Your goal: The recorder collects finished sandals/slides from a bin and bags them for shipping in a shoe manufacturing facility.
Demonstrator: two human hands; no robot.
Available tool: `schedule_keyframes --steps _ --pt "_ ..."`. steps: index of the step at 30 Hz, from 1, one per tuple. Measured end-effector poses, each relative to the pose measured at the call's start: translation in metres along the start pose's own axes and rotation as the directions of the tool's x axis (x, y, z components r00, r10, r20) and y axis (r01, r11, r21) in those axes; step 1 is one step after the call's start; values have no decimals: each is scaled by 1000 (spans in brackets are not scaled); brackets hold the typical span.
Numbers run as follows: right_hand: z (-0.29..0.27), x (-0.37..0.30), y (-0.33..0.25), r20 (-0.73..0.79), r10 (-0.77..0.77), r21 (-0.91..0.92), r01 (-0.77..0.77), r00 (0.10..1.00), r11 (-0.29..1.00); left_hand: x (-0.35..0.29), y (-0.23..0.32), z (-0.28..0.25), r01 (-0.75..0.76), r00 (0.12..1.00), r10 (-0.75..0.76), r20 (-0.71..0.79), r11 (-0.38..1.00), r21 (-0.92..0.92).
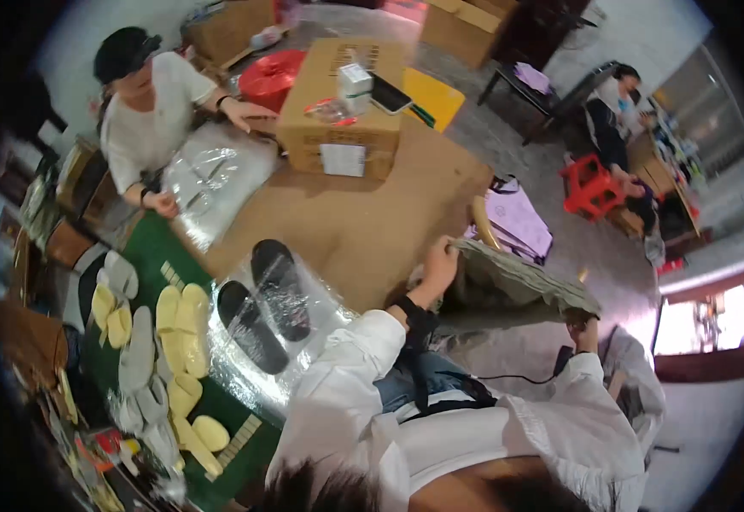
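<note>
Fingers of the left hand [437, 268] and right hand [584, 332] grip a gaping sack [527, 279]; left of them, black slippers [280, 280] look bagged, yellow slippers [192, 328] apparently not yet.

White light glares through a bright opening [711, 320] at three o'clock from where I stand, in a workroom of pale walls [666, 38] and grey floor [491, 136]. A red plastic stool [592, 189] sits near half past two, beyond the brown surface [363, 230] at the dial's centre.
</note>
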State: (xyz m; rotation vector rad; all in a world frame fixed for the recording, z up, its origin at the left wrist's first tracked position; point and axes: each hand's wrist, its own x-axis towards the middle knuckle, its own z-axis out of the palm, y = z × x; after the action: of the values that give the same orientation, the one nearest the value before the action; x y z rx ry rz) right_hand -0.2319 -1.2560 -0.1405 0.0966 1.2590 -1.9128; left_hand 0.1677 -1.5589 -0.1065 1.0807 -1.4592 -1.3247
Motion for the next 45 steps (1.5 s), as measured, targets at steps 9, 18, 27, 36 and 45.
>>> schedule_keyframes --steps 9,18,27,36,45 --pt "54 52 -22 -354 -658 -553 419 665 721 74 -16 51 -65 997 58 54 990 127" --pt "-1 219 -84 -425 -605 -642 247 673 726 194 -52 152 -67 949 -106 297 854 516" --pt "-62 273 -54 -430 -295 -738 -144 854 659 210 -98 161 64 884 -208 419 941 331" --pt "-51 290 -23 -531 -273 -826 -417 802 380 214 -127 144 63 857 -311 412 855 514" --pt "-42 228 -20 -260 338 -149 -384 904 911 203 -111 146 169 812 -423 404 831 529"
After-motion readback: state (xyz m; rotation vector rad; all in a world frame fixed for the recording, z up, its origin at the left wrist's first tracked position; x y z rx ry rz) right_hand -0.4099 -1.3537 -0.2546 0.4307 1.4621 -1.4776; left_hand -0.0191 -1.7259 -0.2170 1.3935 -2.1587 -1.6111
